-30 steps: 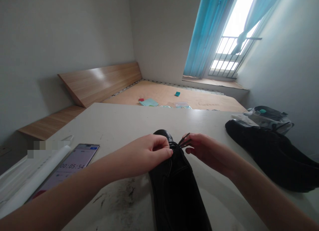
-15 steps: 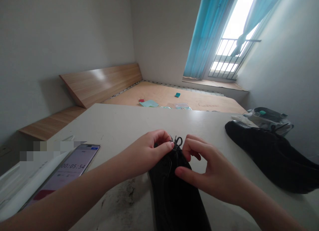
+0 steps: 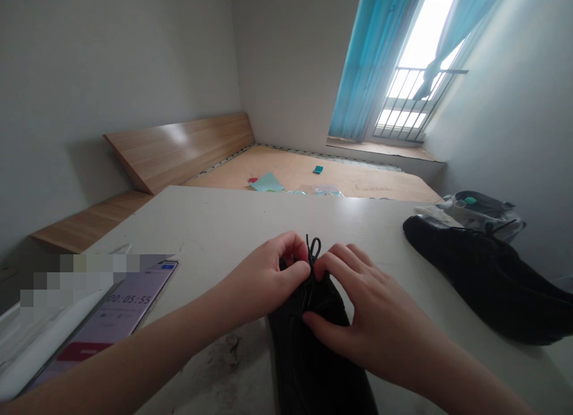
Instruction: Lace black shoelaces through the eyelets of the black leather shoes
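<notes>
A black shoe (image 3: 320, 355) stands on the white table in front of me, with its thin black shoelace (image 3: 316, 248) rising in a loop and a loose end at the lacing. My left hand (image 3: 286, 269) pinches the shoelace between thumb and forefinger, on the left of the loop. At the right of the loop, my right hand (image 3: 353, 301) curves over the shoe. Its forefinger tip is beside the shoelace, while its thumb rests lower on the shoe, apart from the fingers. A second black shoe (image 3: 478, 277) stands on the table to the right.
A phone (image 3: 116, 319) showing a running timer lies at the left, beside a white plastic item (image 3: 58, 331). Behind the second shoe is a clear bag (image 3: 486, 215). Past the far edge of the white table (image 3: 215, 218), small packets (image 3: 268, 183) lie on a bed board (image 3: 286, 164).
My right hand has moved left and closer to the shoelace, its forefinger now next to the loop. The loop and loose end have shifted slightly left and upward. My left hand keeps its pinch.
</notes>
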A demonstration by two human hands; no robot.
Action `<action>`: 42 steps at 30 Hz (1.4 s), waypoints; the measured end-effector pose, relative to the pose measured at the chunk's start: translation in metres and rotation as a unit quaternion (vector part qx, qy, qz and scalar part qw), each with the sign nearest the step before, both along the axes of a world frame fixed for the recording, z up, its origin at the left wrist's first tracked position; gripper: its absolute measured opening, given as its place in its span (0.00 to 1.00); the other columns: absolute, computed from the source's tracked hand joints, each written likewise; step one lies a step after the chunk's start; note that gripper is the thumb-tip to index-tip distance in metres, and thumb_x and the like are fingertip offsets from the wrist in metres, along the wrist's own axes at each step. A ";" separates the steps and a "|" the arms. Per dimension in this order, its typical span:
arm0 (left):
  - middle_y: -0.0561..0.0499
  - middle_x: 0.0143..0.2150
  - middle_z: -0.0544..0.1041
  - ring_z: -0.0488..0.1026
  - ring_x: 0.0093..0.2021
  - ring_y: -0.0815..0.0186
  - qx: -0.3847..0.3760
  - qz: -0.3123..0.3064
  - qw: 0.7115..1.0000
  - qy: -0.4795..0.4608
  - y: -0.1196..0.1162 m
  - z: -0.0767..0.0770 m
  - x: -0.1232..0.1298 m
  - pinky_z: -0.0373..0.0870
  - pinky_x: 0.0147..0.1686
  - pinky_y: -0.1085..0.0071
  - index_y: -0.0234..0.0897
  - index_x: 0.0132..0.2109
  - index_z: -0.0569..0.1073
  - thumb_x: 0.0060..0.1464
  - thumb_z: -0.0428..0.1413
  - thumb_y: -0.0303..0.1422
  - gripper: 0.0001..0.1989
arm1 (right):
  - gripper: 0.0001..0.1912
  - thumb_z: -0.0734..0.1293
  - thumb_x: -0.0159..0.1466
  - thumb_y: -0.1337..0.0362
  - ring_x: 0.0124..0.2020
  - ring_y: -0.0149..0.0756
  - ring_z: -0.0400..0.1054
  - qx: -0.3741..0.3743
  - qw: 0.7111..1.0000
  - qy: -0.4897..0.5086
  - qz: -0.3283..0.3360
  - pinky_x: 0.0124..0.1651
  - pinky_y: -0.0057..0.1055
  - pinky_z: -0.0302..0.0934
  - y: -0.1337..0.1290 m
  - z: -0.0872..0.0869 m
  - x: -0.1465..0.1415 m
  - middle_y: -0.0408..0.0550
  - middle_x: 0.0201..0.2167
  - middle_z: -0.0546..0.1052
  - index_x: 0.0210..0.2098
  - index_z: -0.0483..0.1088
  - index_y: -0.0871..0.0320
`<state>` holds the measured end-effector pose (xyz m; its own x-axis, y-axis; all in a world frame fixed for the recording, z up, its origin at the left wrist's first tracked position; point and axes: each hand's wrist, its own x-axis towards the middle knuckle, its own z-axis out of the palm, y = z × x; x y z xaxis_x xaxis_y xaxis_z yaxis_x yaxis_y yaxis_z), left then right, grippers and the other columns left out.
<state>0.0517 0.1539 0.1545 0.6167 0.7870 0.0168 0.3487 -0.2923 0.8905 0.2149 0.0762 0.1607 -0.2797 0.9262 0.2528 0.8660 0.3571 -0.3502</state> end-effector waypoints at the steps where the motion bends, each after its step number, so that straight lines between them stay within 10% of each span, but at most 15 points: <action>1: 0.57 0.28 0.65 0.61 0.30 0.67 -0.005 -0.006 1.000 0.001 -0.001 0.001 0.000 0.59 0.29 0.70 0.39 0.32 0.64 0.48 0.49 0.31 0.02 | 0.14 0.69 0.55 0.63 0.42 0.46 0.62 0.002 1.000 -0.008 0.003 0.41 0.44 0.61 0.000 -0.001 0.000 0.49 0.39 0.70 0.38 0.63 0.55; 9: 0.55 0.34 0.68 0.64 0.39 0.63 0.041 -0.025 0.999 0.017 -0.007 0.004 0.000 0.62 0.39 0.66 0.41 0.36 0.65 0.43 0.51 0.28 0.09 | 0.01 0.63 0.59 0.67 0.38 0.45 0.62 0.071 0.997 -0.016 -0.007 0.35 0.41 0.60 -0.002 -0.002 -0.003 0.49 0.34 0.69 0.32 0.65 0.56; 28: 0.56 0.32 0.69 0.65 0.36 0.66 -0.003 -0.002 1.000 -0.025 -0.004 -0.002 0.003 0.62 0.36 0.71 0.39 0.35 0.68 0.43 0.56 0.28 0.08 | 0.06 0.61 0.63 0.73 0.35 0.39 0.60 0.157 0.986 0.046 0.014 0.34 0.36 0.56 -0.004 -0.002 -0.002 0.47 0.31 0.68 0.30 0.64 0.58; 42: 0.59 0.27 0.71 0.67 0.30 0.68 0.024 0.050 0.998 -0.005 -0.006 -0.012 0.006 0.61 0.27 0.73 0.40 0.34 0.71 0.46 0.55 0.28 0.05 | 0.08 0.63 0.59 0.74 0.34 0.35 0.61 0.068 0.989 0.115 0.069 0.34 0.33 0.57 -0.010 0.005 -0.007 0.44 0.28 0.69 0.26 0.63 0.57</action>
